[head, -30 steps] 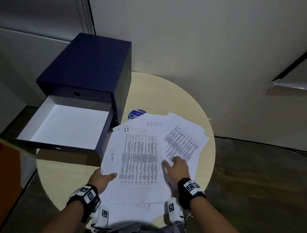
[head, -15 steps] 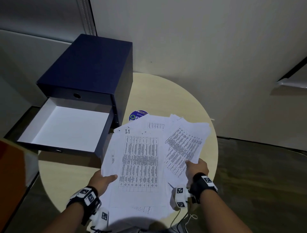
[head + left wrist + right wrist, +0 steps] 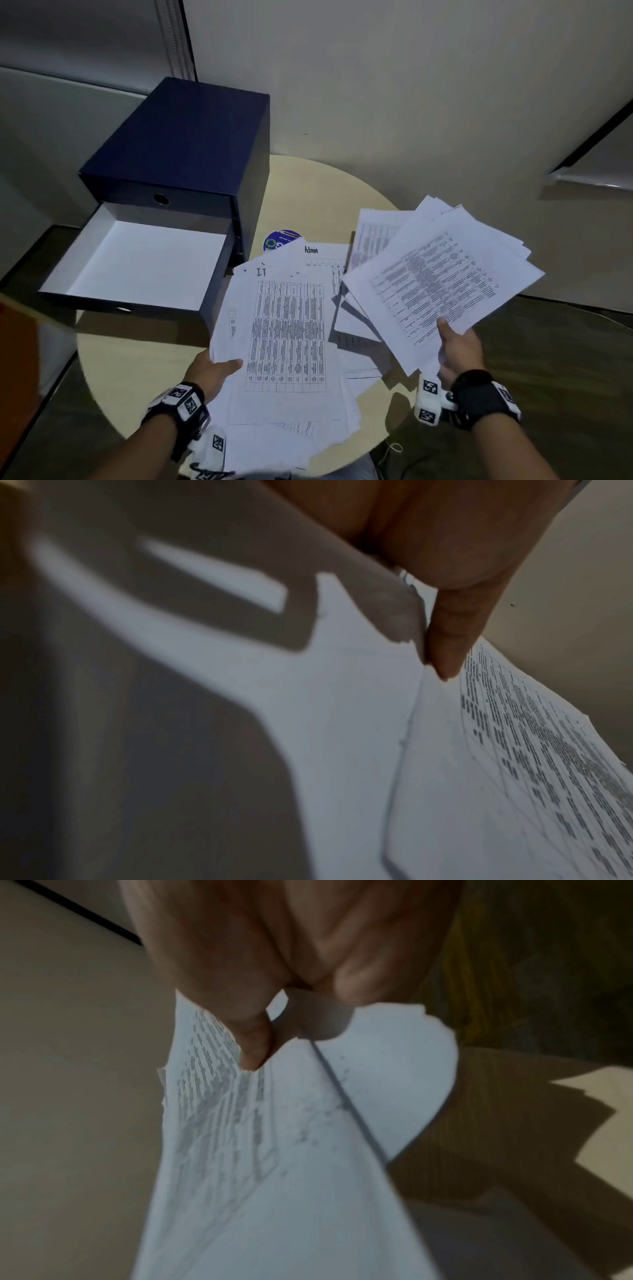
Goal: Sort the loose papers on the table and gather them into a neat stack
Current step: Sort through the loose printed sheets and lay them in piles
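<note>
White printed sheets cover the near half of a round beige table (image 3: 137,359). My left hand (image 3: 215,370) pinches the left edge of the larger pile (image 3: 287,332), thumb on top; the left wrist view shows the thumb (image 3: 448,642) pressed on that pile (image 3: 479,777). My right hand (image 3: 457,349) grips a fanned bundle of sheets (image 3: 442,284) by its near corner, lifted above the table's right side. In the right wrist view the thumb (image 3: 253,1039) lies on the bundle (image 3: 274,1150). More loose sheets (image 3: 356,329) lie under the bundle.
A dark blue drawer box (image 3: 181,150) stands at the table's back left, its white-lined drawer (image 3: 144,263) pulled out over the left part. A round blue sticker (image 3: 279,238) shows behind the papers. A wall (image 3: 376,85) stands close behind; dark floor (image 3: 548,359) lies to the right.
My right hand slid off the right-hand sheets, took them by the near corner and raised them up and to the right. The left hand has stayed on the pile's left edge.
</note>
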Motion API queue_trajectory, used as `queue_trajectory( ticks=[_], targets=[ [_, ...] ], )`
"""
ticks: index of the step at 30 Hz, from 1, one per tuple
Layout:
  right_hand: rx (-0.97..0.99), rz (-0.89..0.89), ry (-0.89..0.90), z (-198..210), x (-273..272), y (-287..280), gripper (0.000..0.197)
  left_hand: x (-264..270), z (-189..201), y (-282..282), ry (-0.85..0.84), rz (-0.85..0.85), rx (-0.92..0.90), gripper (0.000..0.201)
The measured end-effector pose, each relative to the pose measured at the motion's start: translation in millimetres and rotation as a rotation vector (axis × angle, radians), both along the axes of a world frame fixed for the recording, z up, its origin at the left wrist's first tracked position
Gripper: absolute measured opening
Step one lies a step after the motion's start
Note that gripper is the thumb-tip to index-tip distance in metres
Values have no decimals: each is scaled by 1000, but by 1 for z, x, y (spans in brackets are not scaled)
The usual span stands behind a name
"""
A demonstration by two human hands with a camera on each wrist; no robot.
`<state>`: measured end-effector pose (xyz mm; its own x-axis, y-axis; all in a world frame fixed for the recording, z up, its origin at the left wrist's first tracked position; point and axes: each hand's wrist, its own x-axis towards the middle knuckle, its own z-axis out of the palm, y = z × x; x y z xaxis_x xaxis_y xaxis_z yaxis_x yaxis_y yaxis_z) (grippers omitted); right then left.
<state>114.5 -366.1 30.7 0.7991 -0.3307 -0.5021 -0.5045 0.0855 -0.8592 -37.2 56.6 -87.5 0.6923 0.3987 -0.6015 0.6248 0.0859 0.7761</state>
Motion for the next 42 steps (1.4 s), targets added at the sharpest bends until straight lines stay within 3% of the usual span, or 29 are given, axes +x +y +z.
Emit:
queue_trajectory(
  ticks=[3,4,8,10,14,17,20,26,29,33,39,42],
  targets=[
    [202,140,-2,-1,-3,14,55,-1,-1,1,19,-20,2,33],
    [182,211,19,-1,-7,24,49,-1,2,1,18,-18,2,33],
    [-69,446,123,-22,-34,61,26,-2,7,-1,26,13,-23,27],
    [-170,533,159,-35,-49,73,28,-2,14,-3,40,46,-72,26],
    [-292,773,132,-44,-63,94,27,-4,15,-2,-16,69,-182,51],
    [-379,887,171,-44,-70,105,6,-5,23,-7,-37,51,-178,54],
    [-371,821,221,-43,-67,109,21,-4,30,-12,-18,25,-91,39],
    [-362,662,197,-30,-60,107,5,-3,13,-1,60,-45,-11,42],
    [-356,724,222,-38,-64,114,16,0,3,6,95,4,-80,61],
    [-493,866,209,-40,-68,127,8,1,33,-13,22,-60,-86,45],
    [-499,949,182,-46,-72,126,39,5,63,-33,-63,-174,157,37],
    [-266,797,209,-46,-77,116,62,4,92,-40,-153,-178,198,29]
  ],
)
